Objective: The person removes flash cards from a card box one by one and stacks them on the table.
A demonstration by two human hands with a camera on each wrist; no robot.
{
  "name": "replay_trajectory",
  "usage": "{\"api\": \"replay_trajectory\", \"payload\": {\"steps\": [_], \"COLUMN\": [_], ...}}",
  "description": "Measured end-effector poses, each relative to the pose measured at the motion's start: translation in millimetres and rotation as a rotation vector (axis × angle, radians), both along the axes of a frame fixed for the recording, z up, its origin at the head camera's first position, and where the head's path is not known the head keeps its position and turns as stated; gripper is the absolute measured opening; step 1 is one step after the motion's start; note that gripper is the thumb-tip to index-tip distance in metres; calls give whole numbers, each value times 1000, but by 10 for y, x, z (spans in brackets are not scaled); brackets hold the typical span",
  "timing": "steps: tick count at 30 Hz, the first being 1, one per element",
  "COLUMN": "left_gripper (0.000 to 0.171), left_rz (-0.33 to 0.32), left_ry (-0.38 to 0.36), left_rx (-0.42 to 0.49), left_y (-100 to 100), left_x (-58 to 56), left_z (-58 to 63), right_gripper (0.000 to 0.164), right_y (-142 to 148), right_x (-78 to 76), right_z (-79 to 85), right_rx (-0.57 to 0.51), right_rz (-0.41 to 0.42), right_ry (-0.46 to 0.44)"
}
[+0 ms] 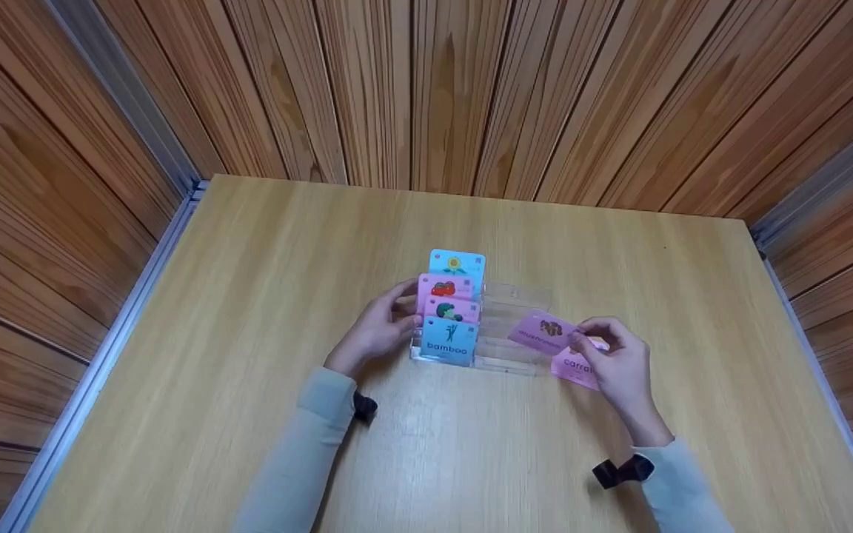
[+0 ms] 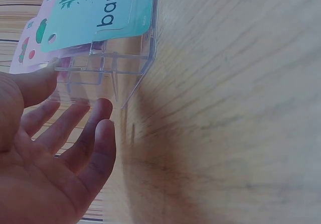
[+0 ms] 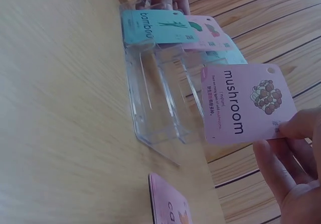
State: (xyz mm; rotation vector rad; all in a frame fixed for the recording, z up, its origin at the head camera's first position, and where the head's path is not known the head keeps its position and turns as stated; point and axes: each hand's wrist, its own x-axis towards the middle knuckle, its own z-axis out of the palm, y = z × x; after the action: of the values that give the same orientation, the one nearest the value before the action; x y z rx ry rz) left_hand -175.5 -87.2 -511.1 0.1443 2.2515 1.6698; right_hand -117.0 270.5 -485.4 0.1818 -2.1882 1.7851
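Note:
A clear plastic tiered card rack (image 1: pixel 515 329) stands mid-table, with cards in its left column. From front to back they are a blue bamboo card (image 1: pixel 449 340), a pink card with a green vegetable (image 1: pixel 452 309), a pink card with red fruit (image 1: pixel 444 289) and a blue sunflower card (image 1: pixel 457 263). My left hand (image 1: pixel 380 326) holds the rack's left side, thumb by the cards and fingers along the side wall. To the right of the rack, my right hand (image 1: pixel 619 363) pinches a pink mushroom card (image 3: pixel 246 103) by its edge, raised above the table.
A stack of pink cards with a carrot card (image 1: pixel 573 369) on top lies on the table right of the rack, partly hidden by my right hand. Wood-plank walls (image 1: pixel 434 96) enclose the wooden table (image 1: pixel 286 244) at back and sides.

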Motion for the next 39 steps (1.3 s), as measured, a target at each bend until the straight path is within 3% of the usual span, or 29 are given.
{"api": "replay_trajectory", "payload": {"steps": [12,19,25,39], "left_gripper": [66,65,66,66], "left_rz": [1,6,11,5], "left_ry": [-1,-12,-38,-24], "left_rx": [6,7,19,5], "left_y": [6,3,-4,-2], "left_x": [-7,-4,-7,0], "left_z": [-15,-16,-14,-10], "right_gripper": [17,19,20,22], "right_y": [334,532,646,695], "right_x": [-16,-34,-30,-71], "right_z": [4,-74,-127,-311], "right_rx": [7,72,157,190], "right_rz": [-122,-181,-180,-124], "right_ry": [-73,-142,-202,-362]}}
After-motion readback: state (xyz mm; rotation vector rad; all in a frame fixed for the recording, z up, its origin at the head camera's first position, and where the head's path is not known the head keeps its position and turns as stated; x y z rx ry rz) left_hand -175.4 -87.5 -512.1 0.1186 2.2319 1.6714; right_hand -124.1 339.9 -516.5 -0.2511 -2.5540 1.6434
